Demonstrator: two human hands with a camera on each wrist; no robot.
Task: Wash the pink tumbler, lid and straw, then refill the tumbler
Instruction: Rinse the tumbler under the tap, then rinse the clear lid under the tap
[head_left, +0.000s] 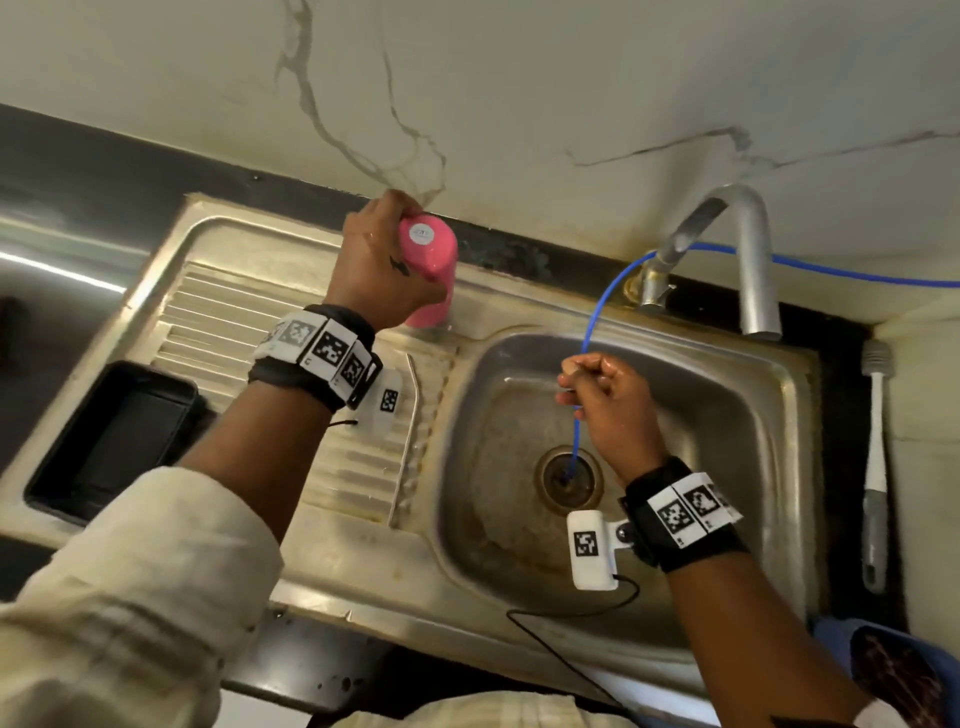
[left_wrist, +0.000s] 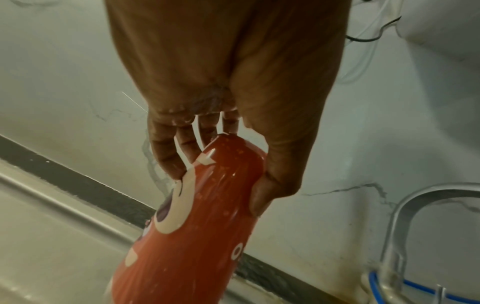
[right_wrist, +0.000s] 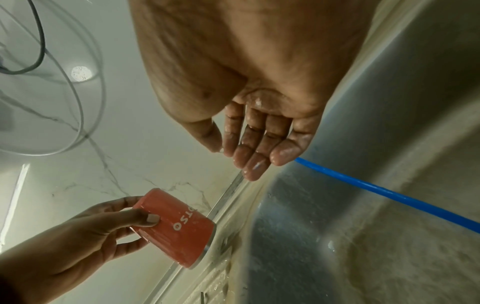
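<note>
My left hand (head_left: 379, 265) grips the pink tumbler (head_left: 434, 270) by its base end and holds it mouth down at the back of the drainboard (head_left: 218, 312). It is wet and slightly tilted in the left wrist view, tumbler (left_wrist: 197, 226). Its rim sits at the steel in the right wrist view, tumbler (right_wrist: 179, 228); I cannot tell whether it touches. A bent metal straw (head_left: 408, 431) lies on the drainboard ribs. My right hand (head_left: 602, 384) hovers over the sink basin (head_left: 727, 415), wet, right hand (right_wrist: 249, 148) with relaxed fingers holding nothing. No lid is in view.
A blue hose (head_left: 597, 312) runs from the tap base down into the drain (head_left: 569, 475), passing my right hand. The steel faucet (head_left: 748, 260) arches over the basin's back. A black tray (head_left: 119, 441) sits left of the drainboard. A brush (head_left: 875, 467) lies on the right counter.
</note>
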